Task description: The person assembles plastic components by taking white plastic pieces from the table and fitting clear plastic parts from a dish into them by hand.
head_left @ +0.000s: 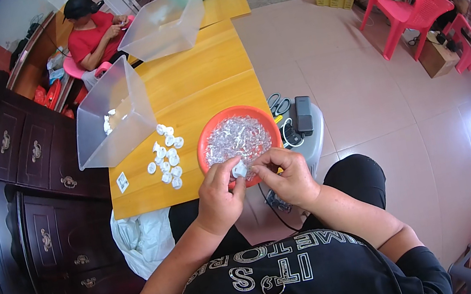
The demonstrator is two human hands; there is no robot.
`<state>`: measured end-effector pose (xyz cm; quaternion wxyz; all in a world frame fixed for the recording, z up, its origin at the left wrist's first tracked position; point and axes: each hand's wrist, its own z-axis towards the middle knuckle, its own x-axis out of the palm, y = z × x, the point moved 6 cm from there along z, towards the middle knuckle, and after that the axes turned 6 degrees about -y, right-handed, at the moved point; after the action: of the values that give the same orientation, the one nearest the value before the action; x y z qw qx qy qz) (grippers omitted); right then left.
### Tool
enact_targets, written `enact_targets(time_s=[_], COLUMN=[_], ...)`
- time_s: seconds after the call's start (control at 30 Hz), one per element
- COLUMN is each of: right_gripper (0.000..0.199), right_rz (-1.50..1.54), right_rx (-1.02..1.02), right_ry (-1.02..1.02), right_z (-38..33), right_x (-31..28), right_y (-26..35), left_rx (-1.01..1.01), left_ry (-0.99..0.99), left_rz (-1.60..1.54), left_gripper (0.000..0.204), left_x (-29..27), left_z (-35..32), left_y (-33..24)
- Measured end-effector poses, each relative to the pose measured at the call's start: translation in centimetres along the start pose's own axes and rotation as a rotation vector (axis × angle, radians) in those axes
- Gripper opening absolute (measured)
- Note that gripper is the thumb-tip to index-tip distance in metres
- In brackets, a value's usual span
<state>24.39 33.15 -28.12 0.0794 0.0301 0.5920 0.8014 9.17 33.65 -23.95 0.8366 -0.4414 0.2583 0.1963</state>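
Note:
Between the thumb and fingers of my left hand (222,190) is a small white plastic part (239,170). My right hand (286,177) pinches close beside it, fingertips together; whatever sits in them is too small to make out. Both hands hover over the near rim of an orange-red bowl (203,132) full of small clear plastic pieces (238,137). Left of the bowl, several round white plastic parts (172,153) lie loose on the yellow wooden table (198,78).
A translucent bin (118,126) with a few white parts stands at the table's left, another bin (164,30) beyond it. A co-worker in red (94,43) sits far left. Right of the bowl, scissors (280,104) and a black device (304,116) rest on a grey surface. Dark drawers (37,163) flank the left.

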Motion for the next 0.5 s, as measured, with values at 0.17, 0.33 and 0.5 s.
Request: enact_targets(time_s=[0.17,0.33,0.5], right_gripper=[0.006,0.006,0.006], right_rz=[0.009,0.001,0.014], right_rx=[0.004,0.008,0.036], right_ry=[0.009,0.004,0.007], right_z=[-0.07,-0.06,-0.02], right_x=[0.24,0.22,0.18], right_y=[-0.08,-0.07,-0.13], left_rx=[0.005,0.021,0.013], left_ry=[0.001,-0.006,0.013], left_rz=[-0.001,0.001,0.013], left_gripper=[0.041,0.041,0.041], left_x=[-0.05,-0.19,0.01], left_z=[-0.09,-0.10,-0.12], left_y=[0.34,0.07,0.12])
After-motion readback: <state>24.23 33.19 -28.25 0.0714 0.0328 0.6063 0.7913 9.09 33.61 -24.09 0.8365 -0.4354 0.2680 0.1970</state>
